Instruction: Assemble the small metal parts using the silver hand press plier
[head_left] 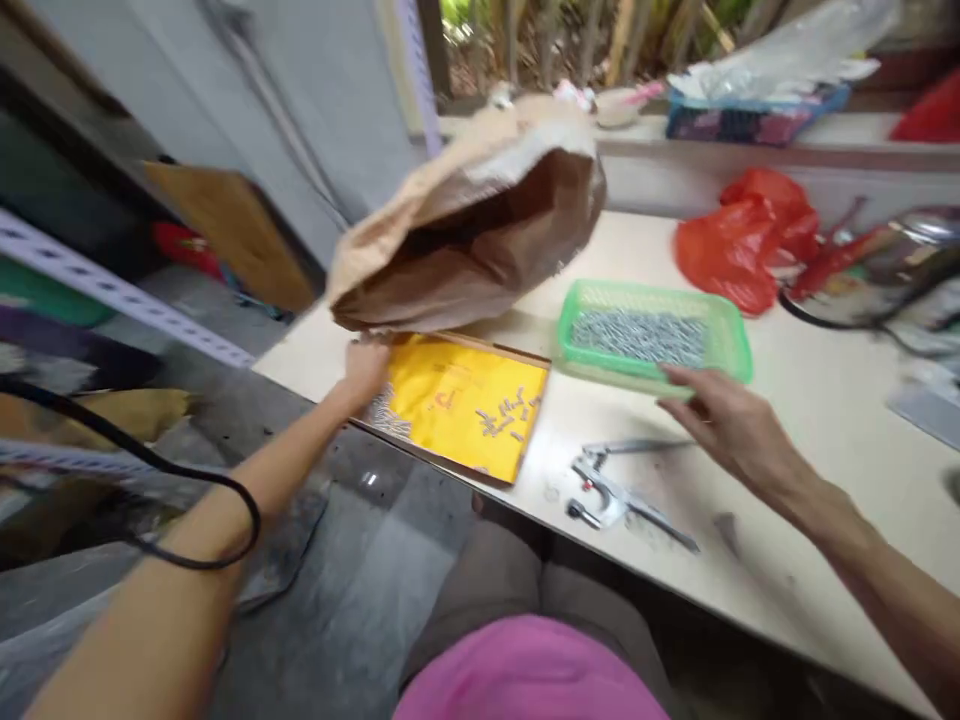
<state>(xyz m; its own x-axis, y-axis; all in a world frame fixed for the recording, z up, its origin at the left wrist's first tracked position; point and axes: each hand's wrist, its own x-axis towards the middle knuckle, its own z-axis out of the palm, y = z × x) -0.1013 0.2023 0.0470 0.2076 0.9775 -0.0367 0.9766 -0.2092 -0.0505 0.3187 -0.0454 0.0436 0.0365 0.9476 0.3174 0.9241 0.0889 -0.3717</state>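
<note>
My left hand (pixel 366 372) is at the back left corner of a shallow tray (pixel 531 418) lined in yellow, fingers closed over its edge; blur hides the fingertips. Small metal pieces (pixel 390 415) are heaped along the tray's left side, and several more lie scattered on the right of the yellow. My right hand (pixel 724 420) hovers by the front rim of a green plastic basket (pixel 739 345), thumb and forefinger apart with nothing seen between them. Small silvery metal pieces (pixel 637 335) cover the basket's bottom. Below the basket lies a metal plier-like tool (pixel 619 500) with a C-shaped jaw.
A large brown paper bag (pixel 480 270) lies with its mouth toward me behind the tray. Red plastic bags (pixel 750 235) and a metal vessel (pixel 930 235) with a dark cord stand at the back right. The tray reaches the table's front edge. A black cable (pixel 150 455) loops across my left forearm.
</note>
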